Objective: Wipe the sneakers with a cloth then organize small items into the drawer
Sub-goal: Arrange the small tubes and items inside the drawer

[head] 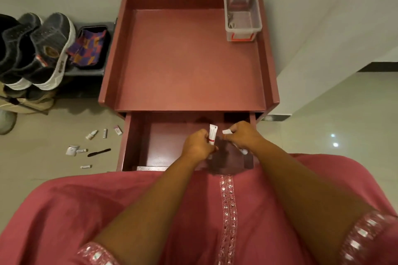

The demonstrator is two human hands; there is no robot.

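The maroon drawer (pixel 137 142) stands pulled out below the cabinet top. Over its inside, my left hand (pixel 197 145) grips a white tube with a red band (pixel 212 133), held upright. Just to the right, my right hand (pixel 242 134) is closed on a small white item (pixel 226 131), and another white piece (pixel 243 151) shows beneath that hand. The grey sneakers (pixel 48 49) rest on a rack at the left, beside a patterned cloth (pixel 87 48) in a dark tray. Several small items lie on the floor left of the drawer, among them a dropper bottle (pixel 91 135) and a black file (pixel 99 152).
A clear plastic box with an orange handle (pixel 242 17) sits in the far right corner of the cabinet's tray top (pixel 183 60). A white wall runs along the right. My pink garment fills the lower part of the view.
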